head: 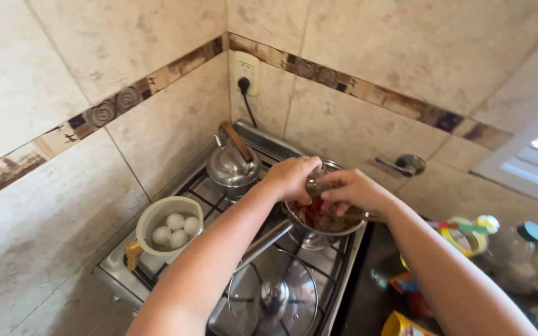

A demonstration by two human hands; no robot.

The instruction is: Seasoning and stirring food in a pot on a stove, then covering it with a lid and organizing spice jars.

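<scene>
Two walls of large beige tiles [94,56] meet in a corner, and a brown patterned border strip [356,87] runs across both. A white socket [245,71] with a black plug sits near the corner. A metal handle [403,165] is on the right wall. A white window frame [530,168] lets in daylight. Below is a dark worktop [375,261].

Both bare forearms reach forward from the lower edge of the view and converge near the middle. The left hand [291,177] is curled, knuckles up, fingers folded under. The right hand [351,191] meets it from the right, fingers bent downward and pinched together. The two hands touch or nearly touch; the fingertips are partly hidden, so the exact grip is unclear.
</scene>
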